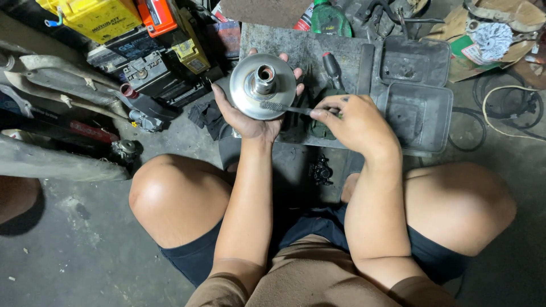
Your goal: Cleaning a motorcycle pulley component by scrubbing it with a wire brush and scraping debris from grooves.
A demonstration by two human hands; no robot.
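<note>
Metal pulley disc rests in the left hand, grasped from below, while the right hand pinches a small brush at its 5 o'clock edge, cleaning seemingly underway.

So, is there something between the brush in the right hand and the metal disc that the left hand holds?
Nothing visible does. The left hand holds the metal disc face up, and the right hand holds the small brush with its bristles lying directly on the disc's face. The screwdriver lies apart, on the board behind.
</note>
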